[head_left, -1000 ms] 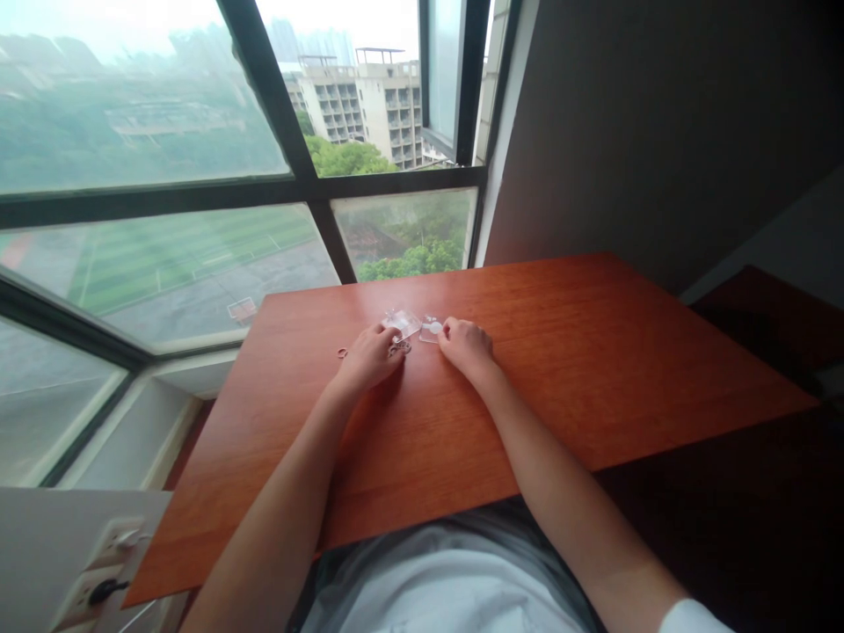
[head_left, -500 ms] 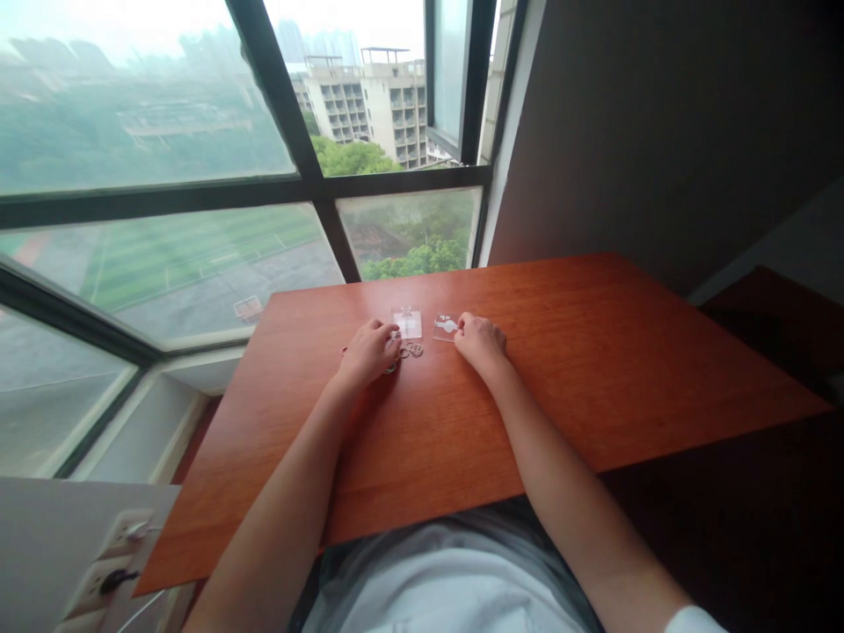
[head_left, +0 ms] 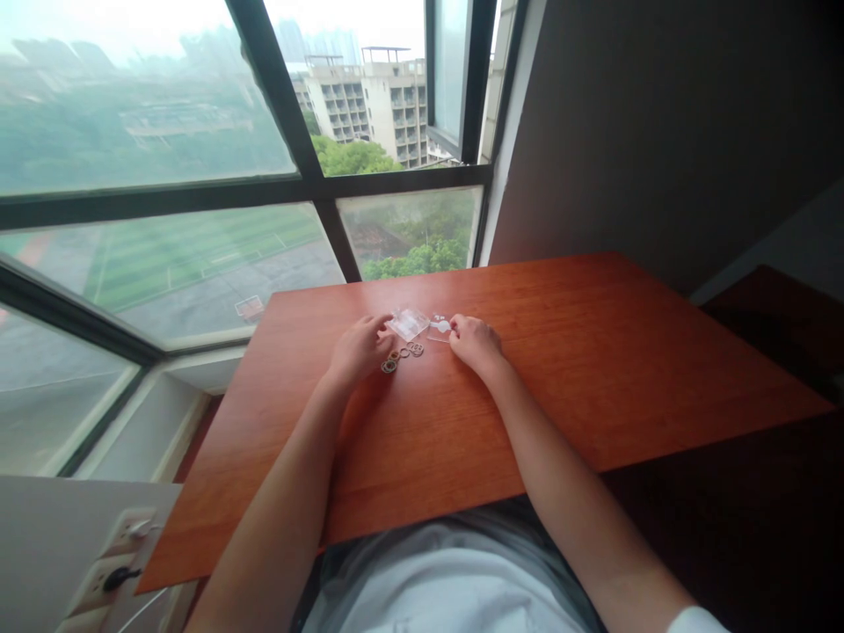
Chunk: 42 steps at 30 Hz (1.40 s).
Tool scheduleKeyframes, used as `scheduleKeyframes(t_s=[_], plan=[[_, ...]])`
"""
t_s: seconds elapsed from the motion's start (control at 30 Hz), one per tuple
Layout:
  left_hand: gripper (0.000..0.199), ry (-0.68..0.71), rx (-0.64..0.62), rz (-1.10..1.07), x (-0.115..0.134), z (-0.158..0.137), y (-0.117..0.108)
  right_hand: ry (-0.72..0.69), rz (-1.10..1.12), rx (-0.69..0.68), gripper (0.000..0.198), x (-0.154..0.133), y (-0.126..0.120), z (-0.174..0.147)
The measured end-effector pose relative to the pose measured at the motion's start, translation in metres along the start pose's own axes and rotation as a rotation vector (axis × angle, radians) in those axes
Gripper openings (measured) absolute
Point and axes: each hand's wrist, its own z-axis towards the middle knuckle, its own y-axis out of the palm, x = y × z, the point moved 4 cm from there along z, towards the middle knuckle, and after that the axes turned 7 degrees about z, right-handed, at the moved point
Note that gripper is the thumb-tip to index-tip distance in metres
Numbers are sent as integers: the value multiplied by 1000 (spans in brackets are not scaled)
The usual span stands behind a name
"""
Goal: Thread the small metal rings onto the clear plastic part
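My left hand rests on the table with thumb and forefinger apart, fingertips at the left corner of a small clear square plastic piece. Whether they touch it I cannot tell. My right hand is closed in a pinch at the right edge of a second clear plastic piece, which has a whitish shape on it. The two pieces lie side by side, their near corners almost meeting. Several small rings, metallic-looking, lie just in front of them, beside my left fingers.
The reddish-brown wooden table reaches to the window frame at the back. A dark wall rises at the right. Low on the left, a black plug and a white plug sit in wall sockets.
The left clear piece has turned so one corner points toward me. My left hand has drawn back slightly left, uncovering more rings. My right hand and its piece have shifted slightly left.
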Motion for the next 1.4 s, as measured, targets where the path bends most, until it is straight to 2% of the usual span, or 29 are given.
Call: scheduleKeyframes(t_s=[0.1, 0.23, 0.37, 0.57, 0.8, 0.9, 0.97, 1.03, 1.17, 1.4], plan=[[40, -152, 9, 174, -20, 0, -12, -35, 14, 13, 29, -1, 1, 0], [33, -255, -169, 299, -41, -1, -17, -75, 23, 20, 31, -2, 1, -1], [30, -191, -264, 230, -36, -2, -17, -136, 37, 2, 31, -3, 2, -1], [29, 12, -345, 5, -3, -7, -13, -172, 43, -13, 30, -2, 4, -1], [31, 159, -322, -157, 29, -12, -9, -189, 0, 12, 29, -1, 0, -2], [29, 106, -209, -128, 22, -8, -11, -163, -14, 33, 29, 1, -3, -2], [30, 55, -89, -61, 12, -4, -11, -114, -28, 44, 30, 2, -5, -1], [35, 34, -35, -20, 3, -1, -8, -44, -44, 42, 31, 3, -7, 0], [35, 37, -65, 25, -1, 0, 2, 52, -82, -9, 31, 3, -7, -1], [30, 95, -131, 15, 14, -2, 2, 33, -87, 5, 32, -1, -3, -2]])
